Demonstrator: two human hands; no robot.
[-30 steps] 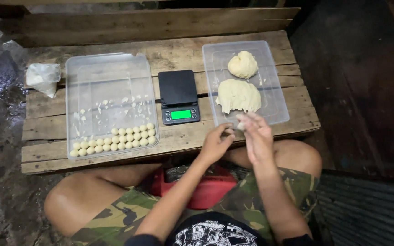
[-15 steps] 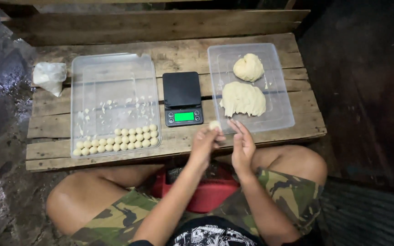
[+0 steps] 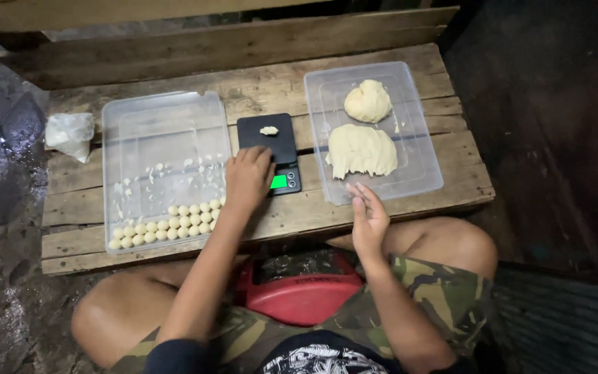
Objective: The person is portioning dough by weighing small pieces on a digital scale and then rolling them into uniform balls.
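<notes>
Two clear tubs sit on the wooden pallet [image 3: 174, 76] in front of me, with a black scale [image 3: 269, 154] between them. In the left tub [image 3: 153, 118], rows of small dough balls [image 3: 167, 225] line the near edge, and smears of dough mark the floor above them. In the right tub [image 3: 423, 166], a flat slab of dough [image 3: 361, 149] lies nearer me and a rounder lump [image 3: 367, 101] sits behind it. Off the pallet's left end lies a crumpled plastic bag [image 3: 69, 134]. A red stool [image 3: 299, 294] shows between my knees. My left hand [image 3: 247, 181] rests at the near edge of the scale, fingers loosely curled and holding nothing. My right hand [image 3: 367, 218] hovers just short of the right tub's near rim, palm open, fingers together, empty. One small dough piece [image 3: 268, 130] lies on the scale's platform, apart from both hands.
</notes>
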